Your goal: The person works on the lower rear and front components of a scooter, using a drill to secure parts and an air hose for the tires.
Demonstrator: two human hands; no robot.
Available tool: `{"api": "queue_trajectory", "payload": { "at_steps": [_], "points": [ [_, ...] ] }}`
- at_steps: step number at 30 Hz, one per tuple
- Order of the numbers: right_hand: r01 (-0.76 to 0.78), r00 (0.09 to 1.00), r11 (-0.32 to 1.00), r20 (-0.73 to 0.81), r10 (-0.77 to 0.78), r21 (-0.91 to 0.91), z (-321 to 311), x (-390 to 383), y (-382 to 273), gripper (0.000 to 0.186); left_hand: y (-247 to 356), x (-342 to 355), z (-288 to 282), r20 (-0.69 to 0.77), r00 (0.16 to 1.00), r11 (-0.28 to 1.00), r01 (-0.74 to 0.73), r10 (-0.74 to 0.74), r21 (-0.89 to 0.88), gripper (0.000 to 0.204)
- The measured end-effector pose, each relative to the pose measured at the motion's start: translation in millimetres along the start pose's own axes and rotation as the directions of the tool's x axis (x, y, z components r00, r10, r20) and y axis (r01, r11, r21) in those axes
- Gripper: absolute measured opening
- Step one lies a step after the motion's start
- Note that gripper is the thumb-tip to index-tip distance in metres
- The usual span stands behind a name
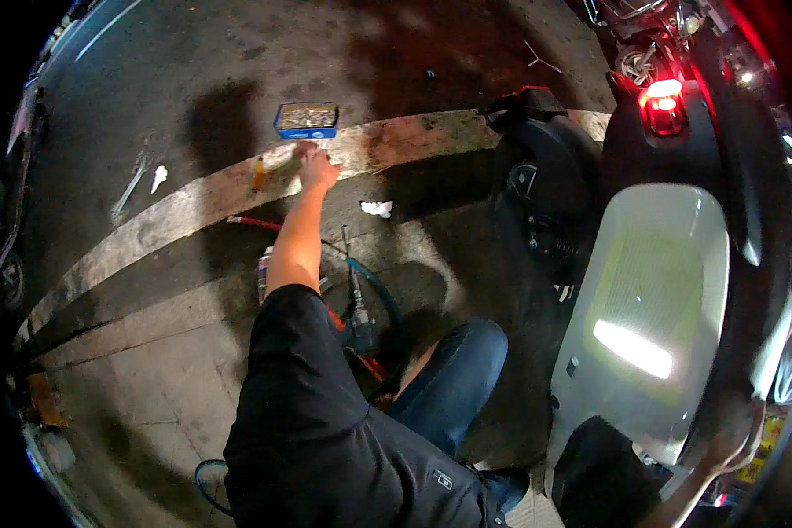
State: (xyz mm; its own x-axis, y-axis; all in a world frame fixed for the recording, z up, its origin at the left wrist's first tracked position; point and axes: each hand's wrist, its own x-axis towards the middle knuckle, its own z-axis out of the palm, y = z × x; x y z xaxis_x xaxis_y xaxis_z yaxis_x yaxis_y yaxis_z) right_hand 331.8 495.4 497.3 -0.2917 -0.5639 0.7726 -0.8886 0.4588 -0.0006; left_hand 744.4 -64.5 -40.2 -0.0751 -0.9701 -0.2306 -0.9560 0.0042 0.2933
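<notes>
My left arm, in a black short sleeve, stretches forward over the kerb. Fingers apart, my left hand [319,169] is just short of a shallow blue box [308,135] full of small metal pieces; no object shows clearly in it. My right hand is not visible. A can [265,268] is partly hidden by my left forearm. To the right of that arm, a long-shafted metal tool [357,299] lies on the ground beside a dark blue-green hose [380,283]. A red rod-like piece [253,222] reaches out from behind the forearm.
A scooter with a pale glossy seat panel [647,264] and lit red tail light [664,104] fills the right side, its wheel [526,189] by the kerb [414,139]. Crumpled white paper [377,209], an orange piece [258,173] and a wrench [132,187] lie around.
</notes>
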Motion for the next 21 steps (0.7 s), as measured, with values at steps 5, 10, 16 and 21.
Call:
{"api": "queue_trajectory", "payload": {
  "at_steps": [5,10,16,21],
  "points": [
    [0.024,0.998,0.998,0.053,-0.021,-0.063,19.3,22.5,-9.0,0.031,35.6,52.4,-16.4,0.074,0.997,0.999,0.016,-0.018,0.029,0.065],
    [0.028,0.996,0.997,0.091,-0.022,-0.066,27.6,32.2,-8.7,0.031,29.8,80.0,1.1,0.023,0.998,0.987,0.047,-0.052,0.157,0.047],
    [0.026,0.996,0.998,0.091,-0.021,-0.054,19.7,40.1,-12.0,0.031,46.1,-0.2,29.4,-0.105,0.952,0.958,-0.283,0.287,0.057,0.035],
    [0.043,0.995,0.999,0.092,-0.043,-0.001,31.0,51.0,-21.5,0.032,57.6,-118.0,74.0,-0.033,0.903,0.888,-0.427,0.428,-0.171,0.021]
  ]
}}
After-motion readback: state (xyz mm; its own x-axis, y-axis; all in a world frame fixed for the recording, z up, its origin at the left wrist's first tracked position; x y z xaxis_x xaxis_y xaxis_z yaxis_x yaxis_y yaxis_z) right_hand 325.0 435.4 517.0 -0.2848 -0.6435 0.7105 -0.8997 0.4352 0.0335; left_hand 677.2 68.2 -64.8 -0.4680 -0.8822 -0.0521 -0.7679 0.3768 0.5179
